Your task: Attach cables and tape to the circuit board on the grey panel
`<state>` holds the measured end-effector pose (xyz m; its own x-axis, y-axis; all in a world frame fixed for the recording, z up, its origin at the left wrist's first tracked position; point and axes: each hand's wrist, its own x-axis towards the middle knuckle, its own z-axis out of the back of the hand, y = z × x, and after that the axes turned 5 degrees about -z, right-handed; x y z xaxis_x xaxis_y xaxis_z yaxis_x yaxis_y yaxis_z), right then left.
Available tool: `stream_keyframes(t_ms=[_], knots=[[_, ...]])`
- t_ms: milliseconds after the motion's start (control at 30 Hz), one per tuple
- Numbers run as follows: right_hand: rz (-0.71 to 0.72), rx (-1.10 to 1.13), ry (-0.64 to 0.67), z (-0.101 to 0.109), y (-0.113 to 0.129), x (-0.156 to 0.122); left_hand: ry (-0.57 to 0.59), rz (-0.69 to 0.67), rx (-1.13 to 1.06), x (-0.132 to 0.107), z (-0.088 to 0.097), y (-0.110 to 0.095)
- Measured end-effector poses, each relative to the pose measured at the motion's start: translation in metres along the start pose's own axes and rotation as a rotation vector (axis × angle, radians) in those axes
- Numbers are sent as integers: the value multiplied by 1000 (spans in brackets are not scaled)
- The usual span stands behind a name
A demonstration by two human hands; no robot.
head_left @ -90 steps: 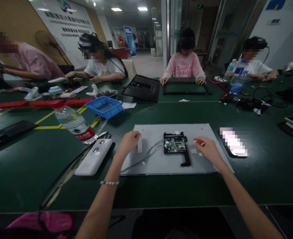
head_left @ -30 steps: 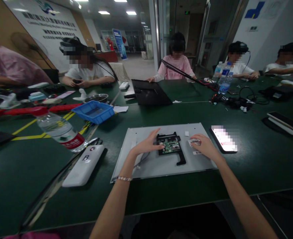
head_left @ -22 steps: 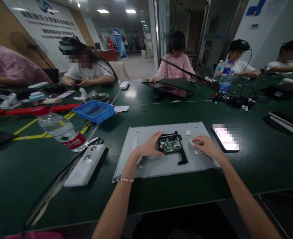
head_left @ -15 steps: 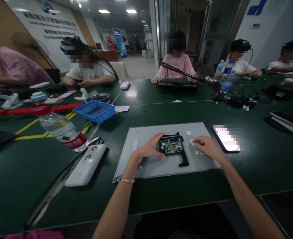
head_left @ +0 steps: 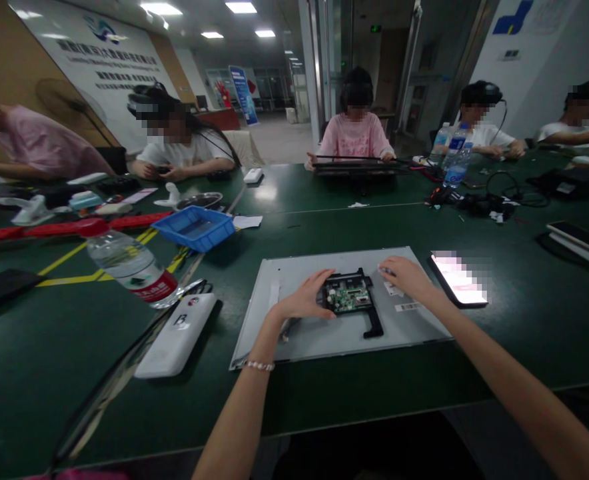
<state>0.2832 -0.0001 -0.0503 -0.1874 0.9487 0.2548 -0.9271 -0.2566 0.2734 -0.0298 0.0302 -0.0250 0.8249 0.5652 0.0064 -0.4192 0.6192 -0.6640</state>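
Note:
A green circuit board (head_left: pixel 352 298) in a black plastic frame (head_left: pixel 373 323) lies on a flat grey-white panel (head_left: pixel 304 341). Around the board's left end, my left hand (head_left: pixel 307 298) grips it, fingers at the far corner and thumb at the near one. My right hand (head_left: pixel 407 277) is over the panel's right part, its fingertips pinched together just right of the frame. What they hold, if anything, is too small to make out. Beneath that hand a white label (head_left: pixel 393 289) partly shows, and a barcode label (head_left: pixel 407 307) is nearer to me.
A lit phone (head_left: pixel 459 280) lies right of the panel. On the left are a white device marked B (head_left: pixel 177 340), a tilted water bottle (head_left: pixel 132 267) and a blue tray (head_left: pixel 194 229). Across the table a person in pink (head_left: pixel 357 137) holds a dark flat panel; other people sit alongside.
My right hand has moved a little away from me and left, from the white label to where a small white square showed. My left hand stays on the board. The view has shifted slightly.

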Motion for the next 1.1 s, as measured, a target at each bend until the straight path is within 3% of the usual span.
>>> stream_keyframes(t_ms=[267, 433, 667, 1100], knots=[[11, -72, -136, -4, 4, -4, -5, 6, 4, 0, -1, 1], [33, 42, -61, -4, 4, -9, -16, -5, 10, 0, -2, 2], [16, 136, -80, -2, -9, -10, -6, 11, 11, 0, -1, -3], [10, 84, -19, -12, -14, -5, 1, 30, 13, 1, 0, -8]])
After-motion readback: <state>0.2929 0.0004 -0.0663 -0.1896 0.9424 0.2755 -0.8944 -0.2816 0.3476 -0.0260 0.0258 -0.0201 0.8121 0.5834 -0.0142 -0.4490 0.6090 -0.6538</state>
